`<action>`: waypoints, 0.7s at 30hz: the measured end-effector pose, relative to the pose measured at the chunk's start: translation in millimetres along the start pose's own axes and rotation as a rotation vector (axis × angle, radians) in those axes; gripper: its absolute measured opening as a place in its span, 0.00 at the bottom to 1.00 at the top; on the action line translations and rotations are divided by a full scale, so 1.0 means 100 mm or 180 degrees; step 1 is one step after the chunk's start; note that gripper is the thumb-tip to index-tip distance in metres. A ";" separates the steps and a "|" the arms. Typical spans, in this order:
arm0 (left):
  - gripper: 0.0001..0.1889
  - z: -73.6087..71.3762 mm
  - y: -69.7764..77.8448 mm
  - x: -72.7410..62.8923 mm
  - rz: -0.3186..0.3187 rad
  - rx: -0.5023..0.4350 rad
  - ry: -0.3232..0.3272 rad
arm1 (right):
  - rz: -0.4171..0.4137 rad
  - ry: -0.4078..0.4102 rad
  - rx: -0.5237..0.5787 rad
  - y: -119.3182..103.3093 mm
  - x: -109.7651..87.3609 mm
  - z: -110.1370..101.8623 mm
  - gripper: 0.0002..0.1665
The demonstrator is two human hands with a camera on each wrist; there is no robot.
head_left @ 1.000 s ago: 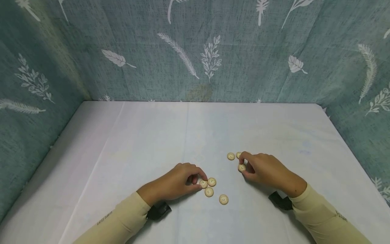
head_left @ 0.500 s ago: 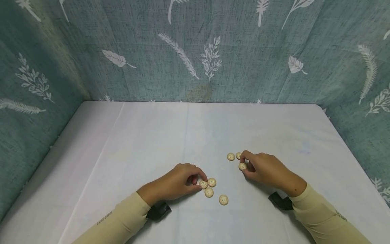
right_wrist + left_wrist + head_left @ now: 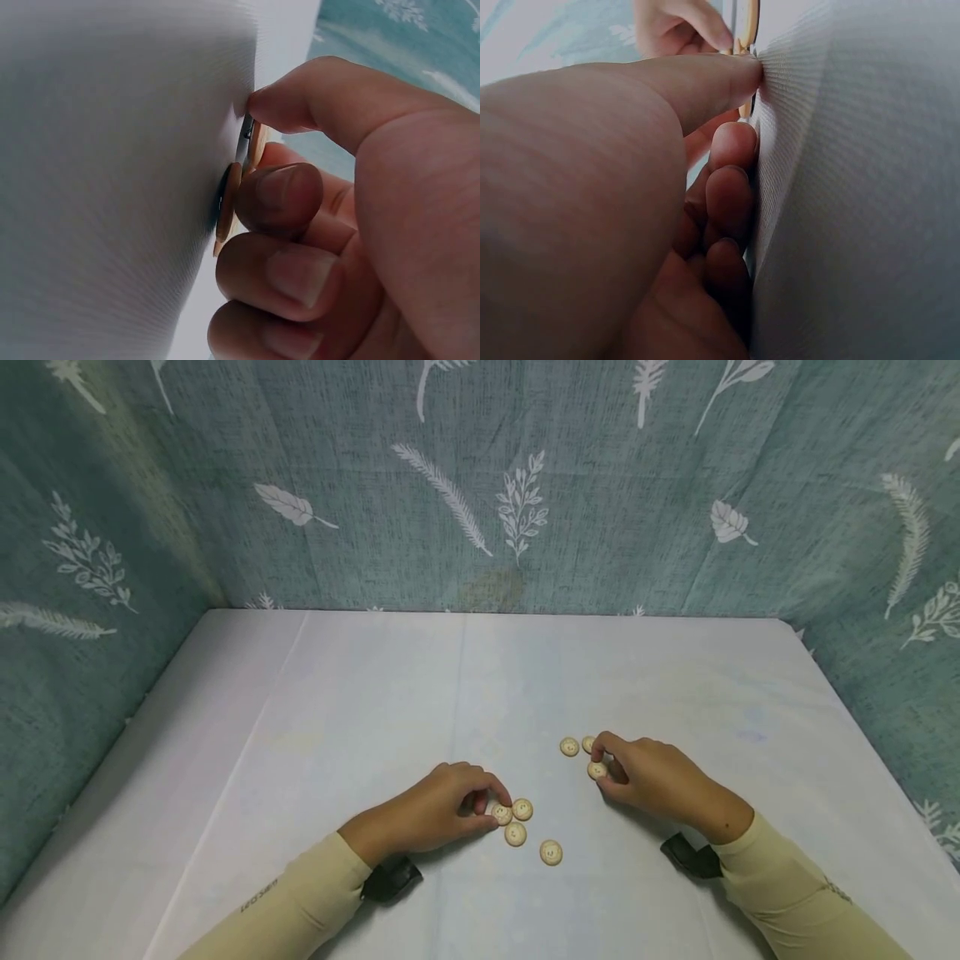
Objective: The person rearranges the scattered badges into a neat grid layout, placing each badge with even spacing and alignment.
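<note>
Several round, pale wooden buttons lie in two loose groups on the white cloth. My left hand pinches one button by its edges between thumb and forefinger, flat on the cloth. Touching or close to it are a second button and a third button. My right hand pinches another button, seen edge-on in the right wrist view as a thin wooden disc. Beyond its fingertips lies a partly covered button. In the right wrist view, a further button sits by the curled fingers.
One button lies left of my right hand, and a lone button lies nearer me. The white-covered table meets green leaf-patterned fabric at the back and sides. A dark wrist camera sits under my left wrist.
My right hand has shifted very slightly away from me with its button, and a button edge that showed behind its forefinger is now hidden. My left hand stays in place.
</note>
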State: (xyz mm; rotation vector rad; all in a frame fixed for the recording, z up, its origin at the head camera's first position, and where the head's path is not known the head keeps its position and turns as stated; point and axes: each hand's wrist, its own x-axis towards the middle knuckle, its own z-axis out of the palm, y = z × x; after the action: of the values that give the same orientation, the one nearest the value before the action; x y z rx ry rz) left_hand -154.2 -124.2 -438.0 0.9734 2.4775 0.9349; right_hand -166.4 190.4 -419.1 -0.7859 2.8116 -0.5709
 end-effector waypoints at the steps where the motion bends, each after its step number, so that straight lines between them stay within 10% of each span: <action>1: 0.10 0.00 0.00 0.00 -0.0009 0.0003 -0.0008 | 0.0005 -0.0011 0.0001 0.00 0.00 0.00 0.08; 21: 0.10 0.02 -0.02 0.00 0.0131 0.0005 0.0069 | 0.0028 -0.0030 -0.0043 0.01 -0.01 0.00 0.10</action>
State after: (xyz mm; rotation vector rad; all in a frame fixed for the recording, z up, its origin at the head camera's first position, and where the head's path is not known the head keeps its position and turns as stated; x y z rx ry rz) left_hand -154.8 -124.3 -441.0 1.0235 2.4854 0.9613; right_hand -166.3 191.6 -419.7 -0.7764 2.8117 -0.5458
